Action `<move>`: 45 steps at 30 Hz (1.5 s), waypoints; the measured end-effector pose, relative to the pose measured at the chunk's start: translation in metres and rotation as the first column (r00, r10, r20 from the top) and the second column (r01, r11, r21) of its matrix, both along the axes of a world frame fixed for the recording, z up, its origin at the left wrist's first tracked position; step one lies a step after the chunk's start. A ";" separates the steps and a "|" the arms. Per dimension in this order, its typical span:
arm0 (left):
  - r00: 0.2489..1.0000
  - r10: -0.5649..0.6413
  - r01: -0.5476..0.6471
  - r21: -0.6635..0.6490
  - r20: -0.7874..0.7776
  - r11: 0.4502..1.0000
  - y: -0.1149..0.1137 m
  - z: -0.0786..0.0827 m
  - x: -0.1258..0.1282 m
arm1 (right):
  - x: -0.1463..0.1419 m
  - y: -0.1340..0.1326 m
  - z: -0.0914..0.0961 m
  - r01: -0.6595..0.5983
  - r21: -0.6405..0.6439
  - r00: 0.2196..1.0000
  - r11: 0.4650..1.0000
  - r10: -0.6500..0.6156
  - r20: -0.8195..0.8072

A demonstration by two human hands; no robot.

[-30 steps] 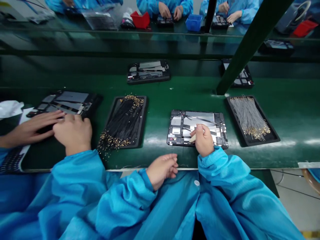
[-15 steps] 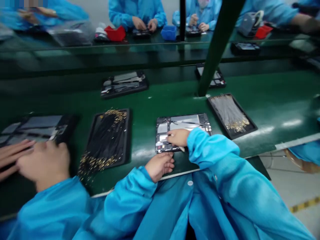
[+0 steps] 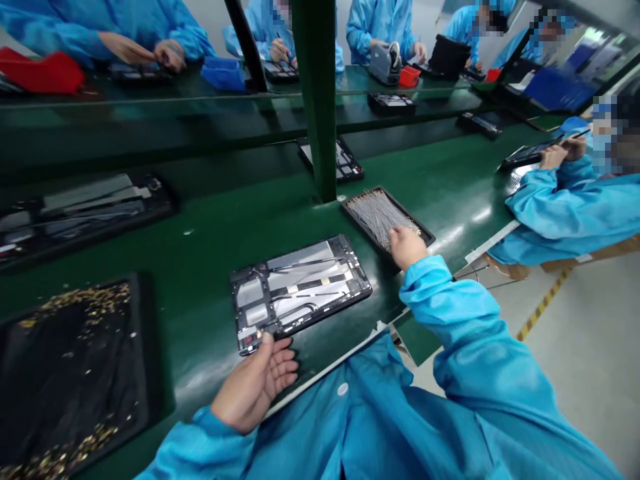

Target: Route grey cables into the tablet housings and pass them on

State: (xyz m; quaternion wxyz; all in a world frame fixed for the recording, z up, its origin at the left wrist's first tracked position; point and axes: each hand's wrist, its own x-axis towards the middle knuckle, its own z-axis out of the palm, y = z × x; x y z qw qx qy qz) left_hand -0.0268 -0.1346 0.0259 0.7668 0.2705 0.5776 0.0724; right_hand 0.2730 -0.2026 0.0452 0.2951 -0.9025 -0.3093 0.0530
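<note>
The right hand has moved from the black tablet frame to the black tray of gold-tipped grey wires, its fingers curled, any pinch unclear; the left hand lies open, fingers spread, beside the frame.

The head-worn camera looks forward and down, tilted, from just above the person's left hand and right hand, close over a long green workbench.

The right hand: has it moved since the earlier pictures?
Yes, the right hand moved off the opened tablet, to the near edge of the tray of grey wires.
</note>
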 end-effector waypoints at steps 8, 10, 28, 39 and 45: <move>1.000 -0.018 0.018 0.031 -0.026 0.999 0.001 -0.002 0.002 | 0.026 -0.017 -0.021 0.067 -0.292 0.996 0.954 -0.045 0.083; 1.000 -0.012 0.013 0.036 -0.022 0.999 0.000 -0.002 0.001 | 0.026 -0.017 -0.020 0.064 -0.321 0.996 0.945 -0.039 0.086; 0.855 -0.462 0.459 0.763 -0.238 0.456 -0.036 0.019 0.002 | -0.092 -0.062 0.068 -0.286 0.196 0.930 0.938 0.322 -0.180; 0.718 -0.546 0.385 0.900 -0.431 -0.204 -0.034 0.018 0.025 | -0.128 -0.045 0.011 -0.249 0.249 -0.038 0.936 0.248 -0.968; 0.841 -0.188 0.380 0.800 -0.508 -0.463 -0.021 0.001 0.049 | -0.119 -0.026 0.008 0.105 0.220 0.212 0.970 0.194 -0.958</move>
